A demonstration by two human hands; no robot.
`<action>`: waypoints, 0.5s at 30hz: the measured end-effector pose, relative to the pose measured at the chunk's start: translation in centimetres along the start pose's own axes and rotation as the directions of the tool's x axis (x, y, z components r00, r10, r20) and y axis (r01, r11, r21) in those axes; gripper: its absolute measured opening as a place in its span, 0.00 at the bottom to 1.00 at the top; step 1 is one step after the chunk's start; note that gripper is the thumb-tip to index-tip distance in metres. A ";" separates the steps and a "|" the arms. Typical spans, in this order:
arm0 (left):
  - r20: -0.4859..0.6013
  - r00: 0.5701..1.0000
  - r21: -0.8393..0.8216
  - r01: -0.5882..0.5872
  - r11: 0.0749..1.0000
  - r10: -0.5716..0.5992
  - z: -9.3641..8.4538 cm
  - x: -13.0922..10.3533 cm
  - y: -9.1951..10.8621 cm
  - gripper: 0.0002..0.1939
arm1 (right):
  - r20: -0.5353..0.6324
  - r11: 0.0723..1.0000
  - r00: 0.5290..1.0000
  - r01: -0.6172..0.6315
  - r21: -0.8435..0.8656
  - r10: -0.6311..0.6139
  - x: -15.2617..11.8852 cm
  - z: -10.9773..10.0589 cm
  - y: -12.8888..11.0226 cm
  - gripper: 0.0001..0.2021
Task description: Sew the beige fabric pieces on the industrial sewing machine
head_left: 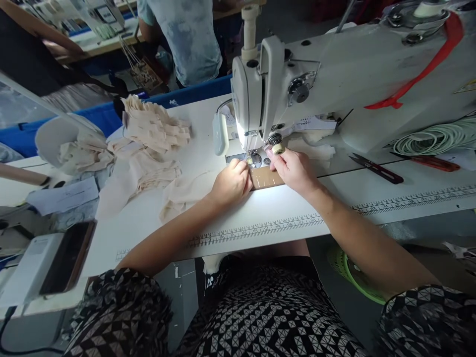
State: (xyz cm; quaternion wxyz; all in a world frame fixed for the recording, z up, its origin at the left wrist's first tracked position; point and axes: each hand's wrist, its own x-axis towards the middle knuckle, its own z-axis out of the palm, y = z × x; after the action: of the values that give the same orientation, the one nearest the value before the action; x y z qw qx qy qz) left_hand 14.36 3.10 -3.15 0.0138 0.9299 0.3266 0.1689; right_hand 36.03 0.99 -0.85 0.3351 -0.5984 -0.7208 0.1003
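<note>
My left hand (232,182) lies on the machine bed just left of the needle area, fingers curled and pressed together; whatever they may hold is hidden. Across from it, my right hand (297,171) is closed in a pinch beside a small cream knob with a metal spring (277,145). I cannot make out what is in that pinch. Between both hands is a brown plate (266,178) with light marks, at the front of the bed. Above them stands the lit head of a white sewing machine (247,99). Pale beige fabric pieces (189,191) lie left of my left hand.
A stack of ruffled beige fabric (156,124) is at the left. Thread snips (375,167), an orange-handled tool (435,162) and coiled pale cord (439,136) lie right. A printed ruler (260,229) runs along the front edge. A phone (69,258) lies lower left. People are beyond.
</note>
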 end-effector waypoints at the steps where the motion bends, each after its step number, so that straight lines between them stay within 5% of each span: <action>1: 0.002 1.000 -0.010 0.006 1.000 -0.006 0.0 0.1 -0.1 0.18 | 0.000 1.000 1.000 -0.001 0.000 0.001 0.0 0.1 0.0 0.21; 15: -0.001 0.999 -0.003 0.048 0.999 -0.048 0.0 0.6 -0.3 0.19 | -0.001 0.999 1.000 -0.017 -0.036 0.017 -0.1 -0.9 0.0 0.21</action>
State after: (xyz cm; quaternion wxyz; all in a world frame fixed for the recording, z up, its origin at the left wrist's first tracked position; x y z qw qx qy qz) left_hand 14.64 3.67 -3.00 0.0190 0.9216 0.3487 0.1692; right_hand 36.60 0.64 -0.22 0.3236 -0.6106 -0.7172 0.0903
